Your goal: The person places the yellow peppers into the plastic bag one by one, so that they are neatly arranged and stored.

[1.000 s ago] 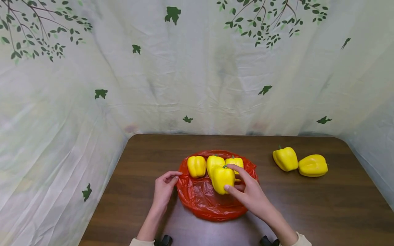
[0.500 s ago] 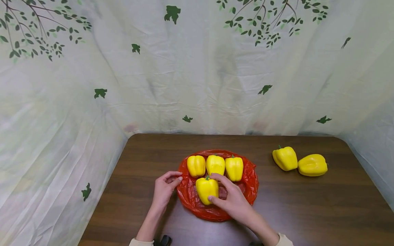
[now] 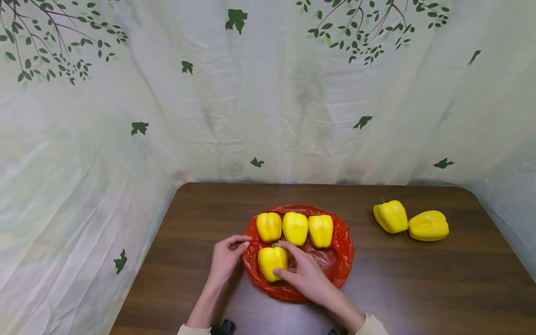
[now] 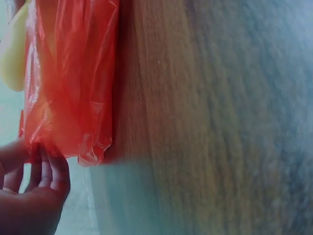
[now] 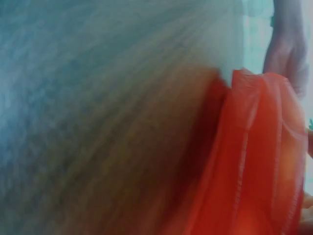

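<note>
Head view: right hand [image 3: 307, 277] curls round front yellow pepper [image 3: 272, 263] on red bag [image 3: 335, 260], worktop [image 3: 418, 279] centre; left hand [image 3: 226, 258] pinches bag edge; pepper looks light, firm, glossy-slick; best gripped round body.

A glossy yellow pepper [image 3: 272, 263] stands upright, stem up, on the crumpled red bag [image 3: 335, 265].

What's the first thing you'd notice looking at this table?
The bright red plastic bag in the middle of the brown table, with four yellow peppers on it. The right hand grips the front pepper, the left hand pinches the bag's edge, and two more peppers lie off to the right.
</note>
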{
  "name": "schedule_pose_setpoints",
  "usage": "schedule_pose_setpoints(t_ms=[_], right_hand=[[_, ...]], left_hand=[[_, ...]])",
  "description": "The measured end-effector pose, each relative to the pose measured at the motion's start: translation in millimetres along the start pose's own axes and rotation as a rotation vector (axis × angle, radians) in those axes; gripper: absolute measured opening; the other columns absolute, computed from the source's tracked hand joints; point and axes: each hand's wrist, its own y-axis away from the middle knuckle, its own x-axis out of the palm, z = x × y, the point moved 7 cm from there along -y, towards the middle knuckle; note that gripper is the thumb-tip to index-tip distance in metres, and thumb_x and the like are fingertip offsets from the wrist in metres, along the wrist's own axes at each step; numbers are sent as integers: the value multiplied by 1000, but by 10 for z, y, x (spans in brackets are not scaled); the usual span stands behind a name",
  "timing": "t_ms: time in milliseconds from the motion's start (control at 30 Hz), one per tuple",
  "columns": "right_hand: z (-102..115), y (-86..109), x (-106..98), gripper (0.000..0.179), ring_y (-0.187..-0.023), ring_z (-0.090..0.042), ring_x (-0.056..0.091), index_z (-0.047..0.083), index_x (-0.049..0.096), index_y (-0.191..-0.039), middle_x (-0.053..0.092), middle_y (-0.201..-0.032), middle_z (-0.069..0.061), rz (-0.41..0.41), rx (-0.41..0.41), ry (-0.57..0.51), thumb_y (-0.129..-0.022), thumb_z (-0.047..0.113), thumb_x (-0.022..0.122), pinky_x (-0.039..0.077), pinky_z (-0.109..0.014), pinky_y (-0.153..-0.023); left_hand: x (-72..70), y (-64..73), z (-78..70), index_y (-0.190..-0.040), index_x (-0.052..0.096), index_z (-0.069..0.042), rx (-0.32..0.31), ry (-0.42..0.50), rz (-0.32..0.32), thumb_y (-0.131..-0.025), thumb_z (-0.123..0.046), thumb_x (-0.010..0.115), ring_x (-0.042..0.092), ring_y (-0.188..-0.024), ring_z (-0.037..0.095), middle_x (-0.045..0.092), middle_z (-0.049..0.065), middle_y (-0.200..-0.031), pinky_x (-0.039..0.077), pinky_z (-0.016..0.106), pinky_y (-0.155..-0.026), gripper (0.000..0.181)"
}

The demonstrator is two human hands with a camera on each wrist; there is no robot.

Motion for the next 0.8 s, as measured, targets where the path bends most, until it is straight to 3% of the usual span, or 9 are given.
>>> schedule_pose_setpoints(t_ms=[267,533,800], right_hand=[[-30,-72,89,50,-99,-13,63,20,53,-136,61,-123,1,30,17,15,-92,35,70,53,-32,-84],[-53,-136,84,53,-89,-11,59,21,53,-138,62,-114,5,22,52,80,-92,42,68,50,-32,-79],[-89,-174,84,56,-87,-13,60,18,53,-140,64,-108,1,50,63,44,-92,43,67,52,-33,-79]], left_hand=[[58,24,-74,-102,72,4,13,22,68,-90,1,68,61,-77,22,68,16,-99,53,22,-67,13],[41,19,-36,-105,73,-1,-1,34,67,-91,-2,68,63,-77,23,68,16,-102,56,25,-69,15],[10,39,-53,-110,72,-3,-33,69,47,-92,-3,68,63,-81,25,66,15,-109,56,28,-71,19]])
